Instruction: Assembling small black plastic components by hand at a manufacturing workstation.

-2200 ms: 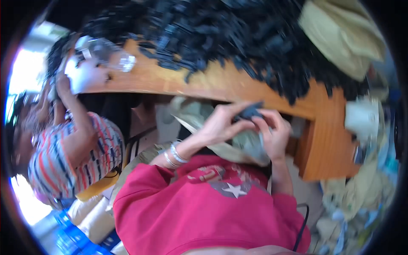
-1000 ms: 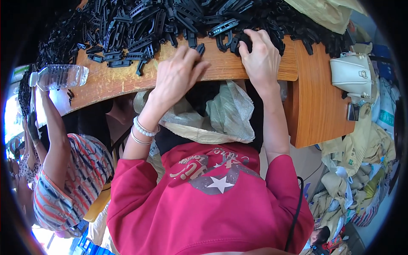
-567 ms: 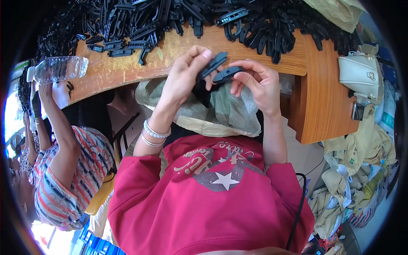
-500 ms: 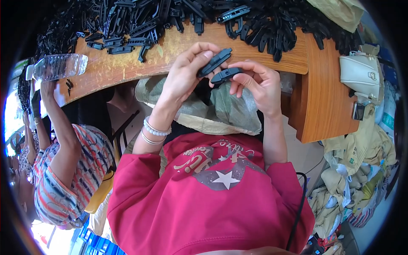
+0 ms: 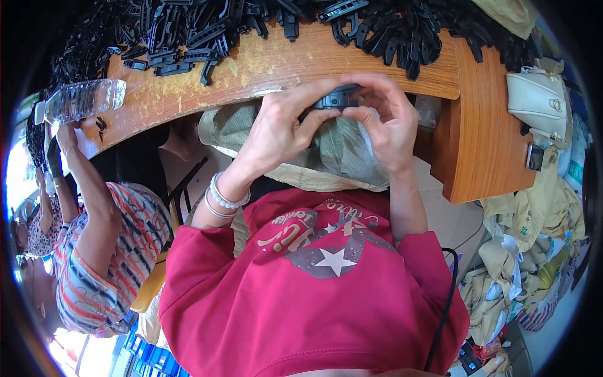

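Observation:
Above an open woven sack (image 5: 342, 157) in my lap, both my hands grip narrow black plastic pieces brought together. My left hand (image 5: 282, 125) is curled around the piece (image 5: 336, 99) from the left, thumb below and fingers over it. From the other side, my right hand (image 5: 388, 122) pinches its end between thumb and bent fingers. The fingers partly cover the pieces, so I cannot tell exactly how they meet. Heaps of similar black plastic parts (image 5: 182, 44) lie along the far side of the wooden table (image 5: 270, 66), with a fanned-out pile (image 5: 402, 47) farther right.
A clear plastic bottle (image 5: 81, 103) lies on its side at the table's left, near two small black pieces (image 5: 100, 125). Another person's arm (image 5: 91, 176) reaches in there. On the right are a white handbag (image 5: 537, 103), a small dark-faced device (image 5: 534, 157) and heaped sacks (image 5: 521, 251).
The two black pieces, held apart before, are now together between my hands. My left hand has turned so its back shows, and its fingers reach across toward my right hand.

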`<act>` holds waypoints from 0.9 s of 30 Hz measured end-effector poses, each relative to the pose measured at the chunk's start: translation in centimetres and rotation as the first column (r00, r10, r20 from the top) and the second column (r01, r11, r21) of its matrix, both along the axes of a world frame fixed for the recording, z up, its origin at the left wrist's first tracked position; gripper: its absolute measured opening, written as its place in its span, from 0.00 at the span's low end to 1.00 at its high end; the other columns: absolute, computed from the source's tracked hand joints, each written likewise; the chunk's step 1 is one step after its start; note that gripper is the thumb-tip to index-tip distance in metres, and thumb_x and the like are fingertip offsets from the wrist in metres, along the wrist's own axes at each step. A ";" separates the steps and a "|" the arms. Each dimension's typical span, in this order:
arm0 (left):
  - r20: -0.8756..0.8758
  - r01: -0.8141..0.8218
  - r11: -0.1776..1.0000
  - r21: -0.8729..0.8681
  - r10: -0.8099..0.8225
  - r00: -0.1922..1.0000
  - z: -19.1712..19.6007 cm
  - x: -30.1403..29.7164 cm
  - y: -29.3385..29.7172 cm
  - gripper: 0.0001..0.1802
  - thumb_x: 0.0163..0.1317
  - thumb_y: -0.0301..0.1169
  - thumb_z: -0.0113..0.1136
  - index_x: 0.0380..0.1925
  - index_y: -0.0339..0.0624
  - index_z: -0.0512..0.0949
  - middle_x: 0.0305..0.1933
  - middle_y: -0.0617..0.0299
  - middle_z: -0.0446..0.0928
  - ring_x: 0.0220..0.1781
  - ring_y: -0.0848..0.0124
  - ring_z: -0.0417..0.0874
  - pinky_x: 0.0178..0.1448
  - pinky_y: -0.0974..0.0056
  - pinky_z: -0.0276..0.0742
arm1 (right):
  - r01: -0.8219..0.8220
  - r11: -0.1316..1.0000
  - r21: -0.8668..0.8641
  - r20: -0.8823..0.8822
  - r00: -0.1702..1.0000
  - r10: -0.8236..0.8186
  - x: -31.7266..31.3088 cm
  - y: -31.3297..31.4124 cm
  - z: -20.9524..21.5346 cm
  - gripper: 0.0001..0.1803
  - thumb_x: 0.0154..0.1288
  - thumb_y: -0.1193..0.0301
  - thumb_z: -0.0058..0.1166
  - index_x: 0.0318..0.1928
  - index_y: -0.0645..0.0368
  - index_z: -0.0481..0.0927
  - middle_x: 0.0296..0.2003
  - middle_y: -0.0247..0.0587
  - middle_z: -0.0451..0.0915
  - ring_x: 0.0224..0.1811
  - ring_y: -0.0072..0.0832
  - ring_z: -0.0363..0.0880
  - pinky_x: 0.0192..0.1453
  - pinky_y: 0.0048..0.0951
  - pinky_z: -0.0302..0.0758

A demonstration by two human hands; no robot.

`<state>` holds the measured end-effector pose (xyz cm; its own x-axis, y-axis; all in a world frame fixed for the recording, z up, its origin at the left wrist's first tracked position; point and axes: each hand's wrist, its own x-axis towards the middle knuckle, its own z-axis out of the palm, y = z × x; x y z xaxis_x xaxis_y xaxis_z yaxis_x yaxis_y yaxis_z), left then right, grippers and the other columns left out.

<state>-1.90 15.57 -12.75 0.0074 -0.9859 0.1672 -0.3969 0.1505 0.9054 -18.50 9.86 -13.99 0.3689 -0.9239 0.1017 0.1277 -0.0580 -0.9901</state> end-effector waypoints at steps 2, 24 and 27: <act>0.013 0.039 0.998 -0.041 -0.038 0.999 0.1 -0.3 -0.3 0.19 0.54 0.25 0.65 0.46 0.33 0.76 0.34 0.46 0.80 0.35 0.55 0.83 0.38 0.62 0.77 | 0.000 0.998 -0.055 -0.065 0.998 -0.003 -0.6 0.2 -0.9 0.17 0.50 0.82 0.65 0.42 0.63 0.79 0.39 0.36 0.80 0.35 0.20 0.77 0.35 0.18 0.73; 0.624 0.022 0.855 -0.518 0.360 0.694 -1.8 -0.2 -12.1 0.05 0.53 0.22 0.53 0.31 0.37 0.69 0.32 0.52 0.68 0.29 0.55 0.77 0.27 0.57 0.73 | 0.079 0.787 -0.612 -0.697 0.416 -0.584 -5.8 -3.5 -0.3 0.21 0.56 0.73 0.59 0.51 0.65 0.73 0.32 0.47 0.80 0.30 0.43 0.81 0.33 0.40 0.75; 0.448 -0.040 0.751 -0.659 0.434 0.782 -1.8 -0.1 -10.5 0.08 0.55 0.26 0.63 0.34 0.40 0.75 0.32 0.57 0.72 0.32 0.62 0.78 0.32 0.63 0.74 | 0.106 0.885 -0.454 -0.738 0.511 -0.440 -5.6 -3.3 0.2 0.26 0.55 0.74 0.59 0.55 0.66 0.72 0.26 0.45 0.80 0.25 0.40 0.80 0.31 0.39 0.75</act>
<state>-1.99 5.08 -14.56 -0.0589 -0.6546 0.7537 -0.8799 0.3906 0.2705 -24.08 6.52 -13.74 0.1778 -0.9640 0.1977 -0.7853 -0.2601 -0.5618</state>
